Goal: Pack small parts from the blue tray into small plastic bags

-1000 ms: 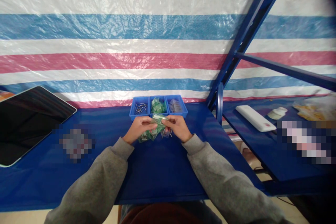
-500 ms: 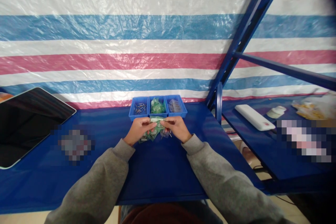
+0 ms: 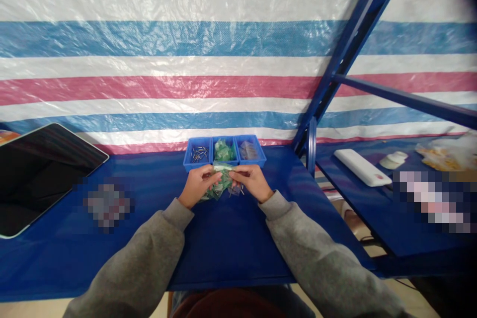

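Observation:
A small green-tinted plastic bag (image 3: 222, 171) is pinched along its top between my two hands. My left hand (image 3: 198, 185) has thumb and fingers closed on its left side, and my right hand (image 3: 253, 181) grips its right side. Beneath the hands lie more green bags (image 3: 216, 191) with metal pieces in them, partly hidden, and a clear bag (image 3: 235, 190) with pin-like metal parts. Just beyond stand three joined blue bins: the left bin (image 3: 186, 159) has loose metal pins, the middle bin (image 3: 225, 163) green bags, the right bin (image 3: 261, 159) clear bags.
A dark-screened tablet-like panel (image 3: 48, 174) lies at the left of the blue table (image 3: 231, 248). A blue metal frame post (image 3: 335, 64) rises on the right. Past it, a second table holds a white power bank (image 3: 362, 167), a small white bottle (image 3: 393, 160) and a bag of yellow pieces (image 3: 439, 157).
My left hand has shifted very slightly to the right. Both hands keep their pinch on the green bag; the bins and other things stay where they were.

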`<state>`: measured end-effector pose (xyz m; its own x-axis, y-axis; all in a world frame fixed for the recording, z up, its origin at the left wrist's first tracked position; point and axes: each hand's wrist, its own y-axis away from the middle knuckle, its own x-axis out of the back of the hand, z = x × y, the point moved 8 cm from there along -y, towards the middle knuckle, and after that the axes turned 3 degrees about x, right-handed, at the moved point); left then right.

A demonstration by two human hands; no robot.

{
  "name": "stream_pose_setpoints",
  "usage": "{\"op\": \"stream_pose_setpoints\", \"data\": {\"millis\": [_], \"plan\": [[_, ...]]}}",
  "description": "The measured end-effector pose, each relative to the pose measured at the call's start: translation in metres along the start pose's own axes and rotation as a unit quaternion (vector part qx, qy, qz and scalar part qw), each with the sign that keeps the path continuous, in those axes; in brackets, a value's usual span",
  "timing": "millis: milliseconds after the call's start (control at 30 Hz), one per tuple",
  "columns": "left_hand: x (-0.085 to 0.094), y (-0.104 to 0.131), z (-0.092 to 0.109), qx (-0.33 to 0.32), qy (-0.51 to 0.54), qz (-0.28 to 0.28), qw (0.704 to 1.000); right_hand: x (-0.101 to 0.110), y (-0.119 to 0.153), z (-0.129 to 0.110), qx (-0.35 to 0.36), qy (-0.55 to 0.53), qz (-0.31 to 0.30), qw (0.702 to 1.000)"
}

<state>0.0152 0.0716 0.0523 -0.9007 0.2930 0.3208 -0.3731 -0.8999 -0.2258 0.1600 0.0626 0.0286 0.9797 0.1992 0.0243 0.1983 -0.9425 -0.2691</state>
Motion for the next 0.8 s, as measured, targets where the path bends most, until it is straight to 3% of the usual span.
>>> {"op": "stream_pose_setpoints", "data": {"millis": [167, 400, 533, 800], "plan": [[-0.004, -0.004, -0.004, 0.027, 0.047, -0.046, 0.997, 0.005, -0.002, -0.001, 0.033, 0.020, 0.033, 0.999], [0.002, -0.006, -0.013, 0.023, 0.025, -0.002, 0.999, -0.005, 0.000, -0.003, 0.008, 0.003, -0.009, 1.000], [0.001, -0.004, -0.017, 0.043, -0.017, 0.007, 0.999, -0.005, 0.000, 0.000, -0.005, -0.004, -0.003, 1.000], [-0.005, 0.000, -0.003, 0.026, -0.016, -0.025, 0.999, -0.004, -0.001, 0.008, -0.023, -0.029, 0.000, 0.999]]}}
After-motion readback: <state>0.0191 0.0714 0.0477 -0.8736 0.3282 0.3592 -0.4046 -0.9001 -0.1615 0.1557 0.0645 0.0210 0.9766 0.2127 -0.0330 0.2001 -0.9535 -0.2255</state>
